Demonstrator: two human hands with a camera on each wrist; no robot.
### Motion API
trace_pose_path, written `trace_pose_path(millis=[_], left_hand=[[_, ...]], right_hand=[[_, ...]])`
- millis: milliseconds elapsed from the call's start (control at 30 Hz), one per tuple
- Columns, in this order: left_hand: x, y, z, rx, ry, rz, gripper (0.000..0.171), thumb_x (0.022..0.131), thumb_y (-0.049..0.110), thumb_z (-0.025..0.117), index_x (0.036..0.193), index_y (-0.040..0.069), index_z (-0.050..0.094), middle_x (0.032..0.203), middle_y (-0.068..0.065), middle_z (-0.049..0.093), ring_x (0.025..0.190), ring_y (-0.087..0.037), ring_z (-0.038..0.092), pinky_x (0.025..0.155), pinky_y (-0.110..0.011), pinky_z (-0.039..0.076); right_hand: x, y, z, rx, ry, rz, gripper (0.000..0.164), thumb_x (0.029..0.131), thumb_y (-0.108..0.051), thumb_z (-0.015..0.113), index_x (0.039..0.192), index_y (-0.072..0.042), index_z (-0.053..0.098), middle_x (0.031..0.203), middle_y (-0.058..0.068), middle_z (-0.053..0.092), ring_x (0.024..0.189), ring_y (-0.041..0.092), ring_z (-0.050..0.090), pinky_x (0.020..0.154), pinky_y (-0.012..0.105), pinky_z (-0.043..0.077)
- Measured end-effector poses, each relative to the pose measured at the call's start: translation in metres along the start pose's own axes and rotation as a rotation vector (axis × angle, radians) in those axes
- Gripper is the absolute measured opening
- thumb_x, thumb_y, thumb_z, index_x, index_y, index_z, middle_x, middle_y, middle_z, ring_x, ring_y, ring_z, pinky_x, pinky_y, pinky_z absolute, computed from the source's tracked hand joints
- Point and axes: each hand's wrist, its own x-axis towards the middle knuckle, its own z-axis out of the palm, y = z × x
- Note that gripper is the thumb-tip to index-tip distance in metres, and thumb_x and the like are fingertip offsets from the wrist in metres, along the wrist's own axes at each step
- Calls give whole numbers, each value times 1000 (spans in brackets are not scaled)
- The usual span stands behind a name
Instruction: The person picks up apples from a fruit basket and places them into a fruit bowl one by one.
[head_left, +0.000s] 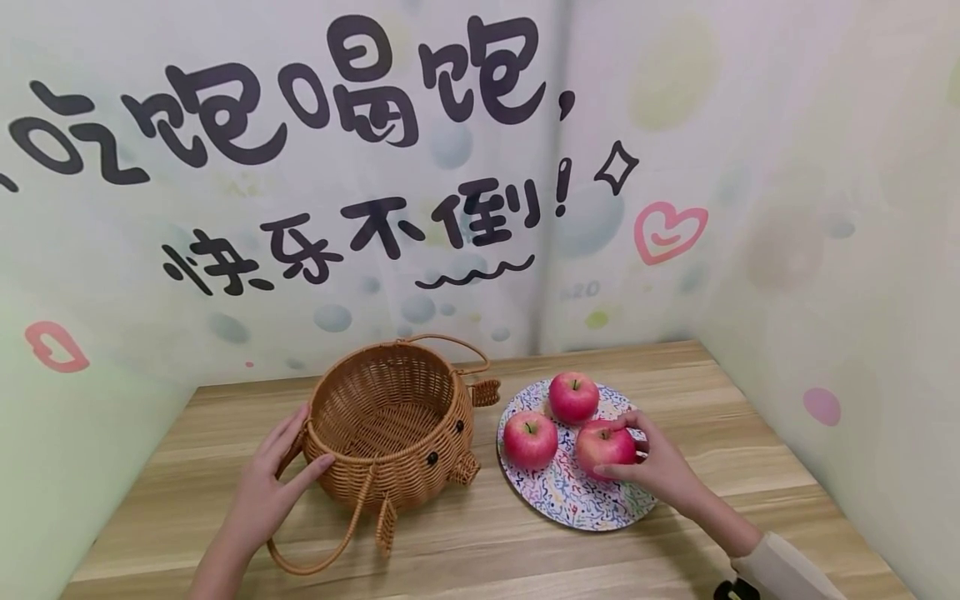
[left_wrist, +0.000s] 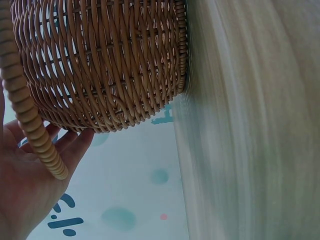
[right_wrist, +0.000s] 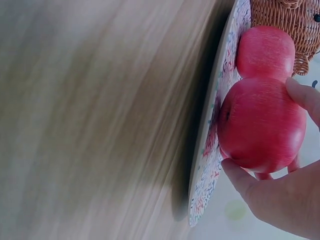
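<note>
A brown wicker basket (head_left: 390,477) shaped like an animal, with black bead eyes and a snout, stands on the left of the table. My left hand (head_left: 258,483) rests against its left side, thumb and fingers spread along the rim; in the left wrist view the fingers (left_wrist: 75,150) touch the weave behind a loop handle (left_wrist: 35,125). To the right, my right hand (head_left: 660,467) grips a red apple (head_left: 596,446) between thumb and fingers, over a round patterned plate (head_left: 570,504). Two more apples, one at the left (head_left: 530,442) and one at the back (head_left: 573,400), sit on that plate.
The wood-grain table (head_left: 450,567) meets a printed backdrop (head_left: 495,317) with black lettering at its back edge. One basket handle (head_left: 322,567) hangs down at the front, and another (head_left: 457,346) rises at the back. Wicker fins stick out near the plate.
</note>
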Motion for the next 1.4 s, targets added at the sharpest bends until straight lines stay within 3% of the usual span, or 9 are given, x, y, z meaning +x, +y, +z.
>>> trace_pose_path(millis=[233,400,833,1400], left_hand=[[0,0,0,-4,0,-3,77,98,11,76,164,5,37,162,-27,39,139,-52,43,101,1,34],[-1,-1,0,-7,3,4,77,98,10,76,164,4,37,161,-28,40,139,-52,43,101,1,34],[0,-1,-1,16,-3,-10,77,98,13,77,164,5,37,162,-28,39,141,-52,42,100,3,32],[0,-1,-1,14,-8,-8,78,98,14,77,164,4,37,163,-29,38,142,-52,42,100,2,32]], right_hand=[[-3,1,-2,-30,2,-33,71,81,-12,93,135,-1,48,142,29,53,116,43,66,92,50,63],[-3,4,-2,-39,8,-18,75,82,-15,93,143,-1,50,143,26,55,118,42,65,93,46,63],[-1,6,7,9,8,-48,75,82,-11,92,143,0,50,142,26,54,124,45,63,98,47,62],[-5,9,11,38,7,-100,80,76,-6,95,142,0,50,139,24,55,118,39,65,89,27,61]])
